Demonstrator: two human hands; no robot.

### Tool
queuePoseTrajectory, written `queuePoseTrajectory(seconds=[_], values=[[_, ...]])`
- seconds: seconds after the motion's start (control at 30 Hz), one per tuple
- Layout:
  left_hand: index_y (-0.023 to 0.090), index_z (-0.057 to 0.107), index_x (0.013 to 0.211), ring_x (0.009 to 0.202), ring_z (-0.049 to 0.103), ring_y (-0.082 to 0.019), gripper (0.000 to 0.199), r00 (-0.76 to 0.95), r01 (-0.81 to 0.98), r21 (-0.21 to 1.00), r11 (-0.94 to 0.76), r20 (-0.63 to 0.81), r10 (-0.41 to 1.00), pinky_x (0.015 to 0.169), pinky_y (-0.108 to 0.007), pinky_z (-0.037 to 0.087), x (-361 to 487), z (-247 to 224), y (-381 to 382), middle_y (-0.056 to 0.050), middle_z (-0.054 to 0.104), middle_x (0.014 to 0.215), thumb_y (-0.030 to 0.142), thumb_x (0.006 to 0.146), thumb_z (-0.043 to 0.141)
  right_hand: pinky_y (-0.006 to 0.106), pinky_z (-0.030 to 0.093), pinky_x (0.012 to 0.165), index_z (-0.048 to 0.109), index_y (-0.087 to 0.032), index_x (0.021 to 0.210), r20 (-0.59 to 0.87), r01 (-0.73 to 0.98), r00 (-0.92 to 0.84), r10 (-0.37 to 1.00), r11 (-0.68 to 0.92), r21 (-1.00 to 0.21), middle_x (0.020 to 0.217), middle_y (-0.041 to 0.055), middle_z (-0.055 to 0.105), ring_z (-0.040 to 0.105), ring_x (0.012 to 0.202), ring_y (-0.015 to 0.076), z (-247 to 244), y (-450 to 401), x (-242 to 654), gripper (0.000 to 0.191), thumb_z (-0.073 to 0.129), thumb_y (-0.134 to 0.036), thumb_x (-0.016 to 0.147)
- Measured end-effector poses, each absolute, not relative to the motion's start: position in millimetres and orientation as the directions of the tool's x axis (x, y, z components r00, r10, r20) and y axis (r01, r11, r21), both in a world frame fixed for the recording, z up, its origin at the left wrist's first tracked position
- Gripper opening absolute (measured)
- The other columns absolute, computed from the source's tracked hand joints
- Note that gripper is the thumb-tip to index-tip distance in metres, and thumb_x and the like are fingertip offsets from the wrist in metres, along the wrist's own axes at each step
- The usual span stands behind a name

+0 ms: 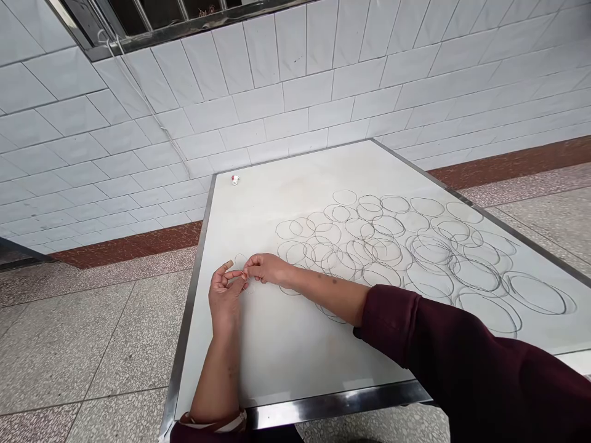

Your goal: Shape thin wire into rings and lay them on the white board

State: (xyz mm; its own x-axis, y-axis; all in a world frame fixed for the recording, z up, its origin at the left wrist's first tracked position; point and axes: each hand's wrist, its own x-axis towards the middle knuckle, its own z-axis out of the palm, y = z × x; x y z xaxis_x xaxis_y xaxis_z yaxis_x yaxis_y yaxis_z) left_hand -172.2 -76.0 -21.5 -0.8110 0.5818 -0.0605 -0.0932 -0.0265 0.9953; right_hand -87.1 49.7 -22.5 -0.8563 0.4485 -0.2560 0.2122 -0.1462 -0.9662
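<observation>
Dozens of white wall tiles [295,104] rise beyond the steel-edged white table [300,363], whose right side carries a sprawl of overlapping thin wire rings [369,252]. At the near left, the right hand [265,269] pinches a fine wire loop [240,261] in a narrow grip. The left hand [225,295], with its tape-wrapped fingertip [228,264] raised, curls narrowly just beside it, its hold impossible to confirm. The wire looks light, springy and easily bent, best taken gently near its end.
</observation>
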Motion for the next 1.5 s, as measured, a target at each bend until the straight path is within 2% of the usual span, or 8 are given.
queuePoseTrajectory(seconds=[0.33, 0.67, 0.83, 1.07, 1.27, 1.5], values=[[0.018, 0.064, 0.117, 0.078, 0.067, -0.017, 0.056, -0.787, -0.085, 0.996, 0.021, -0.08, 0.612, 0.07, -0.032, 0.054, -172, -17, -77, -0.002, 0.067, 0.085, 0.03, 0.066, 0.083, 0.018, 0.036, 0.054, 0.065, -0.019, 0.079, -0.277, 0.159, -0.86, 0.428, -0.292, -0.943, 0.069, -0.0041, 0.059, 0.045, 0.057, 0.0068, -14, 49, -81, 0.005, 0.068, -0.022, 0.077], [0.014, 0.064, 0.117, 0.08, 0.071, -0.021, 0.059, -0.741, -0.133, 0.991, 0.029, -0.119, 0.661, 0.074, -0.037, 0.056, -171, -15, -77, -0.004, 0.07, 0.078, 0.035, 0.065, 0.083, 0.017, 0.035, 0.051, 0.062, -0.016, 0.071, -0.308, 0.165, -0.877, 0.368, -0.37, -0.914, 0.061, -0.0029, 0.059, 0.044, 0.053, 0.0063, -7, 51, -78, 0.011, 0.065, -0.019, 0.082], [0.013, 0.062, 0.121, 0.075, 0.07, -0.019, 0.063, -0.723, -0.162, 0.986, 0.046, -0.151, 0.674, 0.074, -0.036, 0.056, -173, -15, -78, -0.003, 0.069, 0.075, 0.032, 0.065, 0.084, 0.018, 0.035, 0.049, 0.064, -0.015, 0.07, -0.333, 0.179, -0.874, 0.354, -0.403, -0.898, 0.056, -0.0045, 0.055, 0.042, 0.049, 0.0058, -7, 52, -78, 0.01, 0.069, -0.017, 0.079], [0.014, 0.06, 0.122, 0.069, 0.067, -0.015, 0.062, -0.749, -0.145, 0.989, 0.015, -0.119, 0.651, 0.076, -0.035, 0.055, -172, -17, -77, 0.0, 0.067, 0.073, 0.031, 0.067, 0.081, 0.016, 0.039, 0.05, 0.062, -0.016, 0.072, -0.38, 0.213, -0.851, 0.364, -0.422, -0.881, 0.062, -0.0028, 0.058, 0.047, 0.052, 0.0059, -8, 49, -84, 0.013, 0.068, -0.017, 0.083], [0.016, 0.059, 0.124, 0.072, 0.067, -0.016, 0.059, -0.785, -0.083, 0.996, 0.017, -0.076, 0.614, 0.072, -0.033, 0.055, -173, -19, -75, 0.0, 0.066, 0.078, 0.03, 0.07, 0.078, 0.017, 0.047, 0.055, 0.064, -0.015, 0.076, -0.397, 0.233, -0.827, 0.398, -0.4, -0.886, 0.076, 0.0014, 0.064, 0.056, 0.061, 0.0076, -6, 50, -89, 0.028, 0.066, -0.038, 0.091], [0.017, 0.06, 0.123, 0.069, 0.067, -0.017, 0.059, -0.774, -0.036, 0.998, 0.046, -0.057, 0.631, 0.069, -0.034, 0.056, -174, -21, -76, 0.0, 0.065, 0.076, 0.032, 0.069, 0.077, 0.016, 0.051, 0.058, 0.065, -0.015, 0.078, -0.378, 0.229, -0.835, 0.399, -0.373, -0.899, 0.074, 0.0018, 0.063, 0.058, 0.061, 0.0073, -11, 52, -89, 0.029, 0.056, -0.034, 0.098]])
